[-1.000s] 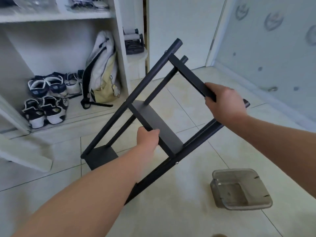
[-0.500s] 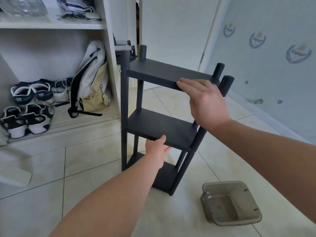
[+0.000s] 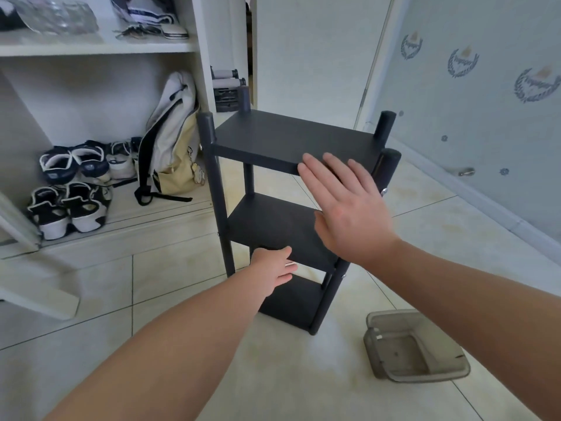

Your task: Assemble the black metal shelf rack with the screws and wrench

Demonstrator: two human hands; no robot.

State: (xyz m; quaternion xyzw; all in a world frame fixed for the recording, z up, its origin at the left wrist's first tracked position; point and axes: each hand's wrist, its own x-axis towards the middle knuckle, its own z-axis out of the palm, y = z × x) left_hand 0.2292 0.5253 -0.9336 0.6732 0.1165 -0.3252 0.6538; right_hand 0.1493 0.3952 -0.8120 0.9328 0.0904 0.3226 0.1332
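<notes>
Moved: right hand (image 3: 349,208) lifted off the rack (image 3: 282,138) top shelf, fingers straight.
Left hand (image 3: 274,270): fingers relaxed at the middle shelf's front edge.
Rack: upright on the floor (image 3: 151,299).
Around: grey tray (image 3: 372,354) near its right foot; backpack (image 3: 170,141) and shoes (image 3: 69,208) behind.

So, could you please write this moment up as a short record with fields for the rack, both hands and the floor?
Rack: black shelf rack, three shelves, four posts, upright on the tiled floor.
Left hand: fingers straight, at the middle shelf's front edge.
Right hand: flat, fingertips at the top shelf's front edge.
Floor: grey plastic tray right of the rack, apart from it.
Behind: shoes and backpack in a white cabinet.
Wrench: not in view.
</notes>
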